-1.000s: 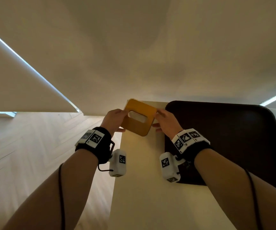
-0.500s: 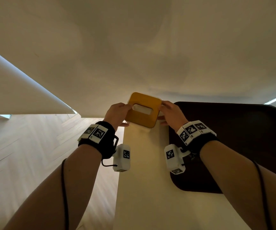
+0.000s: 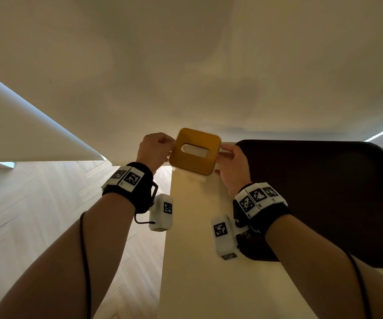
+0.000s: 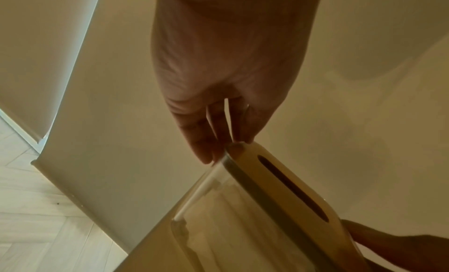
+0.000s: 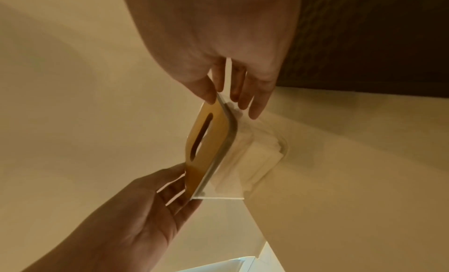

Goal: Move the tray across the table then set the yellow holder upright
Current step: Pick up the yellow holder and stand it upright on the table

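1. The yellow holder (image 3: 194,151) stands at the far end of the pale bench (image 3: 195,261), close to its left corner and near the wall (image 3: 186,65). Its yellow slotted lid faces up toward the head camera.
2. The left hand (image 3: 155,150) pinches the holder's left edge; in the left wrist view its fingertips (image 4: 206,153) close on the lid's corner.
3. The right hand (image 3: 233,165) holds the opposite edge. In the right wrist view the thumb lies on the lid and the fingers (image 5: 252,103) reach down the clear side.
4. Below the lid the holder's body is clear, and folded white napkins (image 5: 257,153) show through it.
5. Whether the holder's base rests fully on the bench or is still slightly tilted cannot be told for sure.
6. The dark tray (image 3: 324,199) lies flat on the bench just right of the holder, partly under the right wrist.
7. A pale wooden floor (image 3: 36,215) in herringbone pattern shows left of the bench.
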`<action>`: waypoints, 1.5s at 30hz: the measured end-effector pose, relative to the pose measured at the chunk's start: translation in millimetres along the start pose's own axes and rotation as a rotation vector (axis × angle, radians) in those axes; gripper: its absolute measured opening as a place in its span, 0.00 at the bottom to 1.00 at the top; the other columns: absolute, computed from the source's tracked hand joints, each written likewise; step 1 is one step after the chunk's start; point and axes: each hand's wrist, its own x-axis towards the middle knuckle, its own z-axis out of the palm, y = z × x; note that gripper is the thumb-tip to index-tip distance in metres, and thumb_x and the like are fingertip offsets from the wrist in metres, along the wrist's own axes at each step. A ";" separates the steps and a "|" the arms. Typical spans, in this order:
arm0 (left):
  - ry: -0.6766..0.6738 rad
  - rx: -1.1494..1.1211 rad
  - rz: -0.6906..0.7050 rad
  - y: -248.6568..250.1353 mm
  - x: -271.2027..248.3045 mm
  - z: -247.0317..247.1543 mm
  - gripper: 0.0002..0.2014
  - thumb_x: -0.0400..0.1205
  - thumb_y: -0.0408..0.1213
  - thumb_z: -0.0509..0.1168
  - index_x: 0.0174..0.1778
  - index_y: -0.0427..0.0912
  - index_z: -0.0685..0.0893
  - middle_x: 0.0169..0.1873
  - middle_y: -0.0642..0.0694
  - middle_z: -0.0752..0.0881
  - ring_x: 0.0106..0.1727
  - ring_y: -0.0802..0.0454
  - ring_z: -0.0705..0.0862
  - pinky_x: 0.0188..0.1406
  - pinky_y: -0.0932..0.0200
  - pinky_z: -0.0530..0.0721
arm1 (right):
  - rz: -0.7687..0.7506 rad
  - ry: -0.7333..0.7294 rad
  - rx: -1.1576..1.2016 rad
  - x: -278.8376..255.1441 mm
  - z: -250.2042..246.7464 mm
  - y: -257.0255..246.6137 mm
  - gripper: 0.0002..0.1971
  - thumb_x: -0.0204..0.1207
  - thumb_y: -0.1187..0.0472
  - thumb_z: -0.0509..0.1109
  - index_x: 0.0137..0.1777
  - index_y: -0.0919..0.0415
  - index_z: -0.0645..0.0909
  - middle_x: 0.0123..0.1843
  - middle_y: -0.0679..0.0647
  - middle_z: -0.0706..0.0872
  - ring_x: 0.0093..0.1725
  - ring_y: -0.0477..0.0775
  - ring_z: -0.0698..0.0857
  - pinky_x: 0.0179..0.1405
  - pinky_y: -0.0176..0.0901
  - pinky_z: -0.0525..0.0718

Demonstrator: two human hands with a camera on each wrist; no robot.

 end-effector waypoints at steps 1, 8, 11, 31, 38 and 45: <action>0.001 0.017 0.007 -0.2 0.4 1.1 0.04 0.77 0.31 0.67 0.42 0.42 0.88 0.36 0.45 0.86 0.39 0.46 0.84 0.39 0.52 0.87 | -0.004 0.004 -0.001 0.5 0.6 0.2 0.16 0.76 0.61 0.69 0.64 0.54 0.78 0.59 0.53 0.86 0.61 0.55 0.85 0.62 0.61 0.86; 0.015 0.023 0.000 -3.2 2.4 3.6 0.05 0.77 0.31 0.69 0.39 0.46 0.87 0.36 0.46 0.86 0.39 0.46 0.84 0.43 0.48 0.90 | -0.006 0.013 -0.001 7.4 1.7 3.5 0.14 0.76 0.65 0.69 0.60 0.51 0.79 0.57 0.55 0.88 0.59 0.58 0.87 0.58 0.60 0.88; 0.018 -0.007 -0.011 -3.5 -0.5 4.9 0.03 0.78 0.29 0.68 0.45 0.40 0.86 0.35 0.45 0.85 0.36 0.48 0.84 0.33 0.56 0.86 | -0.001 0.016 0.002 10.3 2.1 0.1 0.16 0.76 0.65 0.69 0.62 0.54 0.80 0.58 0.56 0.88 0.58 0.58 0.88 0.58 0.60 0.88; 0.003 -0.096 -0.054 -6.3 -4.4 3.5 0.04 0.78 0.28 0.68 0.40 0.40 0.83 0.36 0.41 0.85 0.35 0.46 0.85 0.34 0.52 0.87 | -0.040 -0.044 -0.080 18.1 -3.1 -13.6 0.19 0.76 0.68 0.66 0.66 0.53 0.80 0.61 0.57 0.88 0.60 0.58 0.87 0.62 0.60 0.86; 0.005 -0.091 -0.056 -5.9 -4.4 3.5 0.03 0.78 0.29 0.69 0.40 0.40 0.83 0.36 0.42 0.85 0.34 0.47 0.85 0.34 0.52 0.87 | -0.031 -0.039 -0.085 18.9 -2.3 -12.1 0.19 0.77 0.67 0.66 0.66 0.51 0.80 0.62 0.55 0.87 0.61 0.56 0.86 0.63 0.58 0.86; 0.003 -0.083 -0.050 -7.0 -4.2 3.5 0.04 0.78 0.28 0.68 0.40 0.41 0.83 0.36 0.42 0.85 0.35 0.47 0.86 0.34 0.52 0.87 | -0.047 -0.035 -0.072 19.5 -4.4 -10.3 0.19 0.78 0.67 0.66 0.68 0.53 0.80 0.63 0.56 0.86 0.61 0.56 0.86 0.64 0.56 0.86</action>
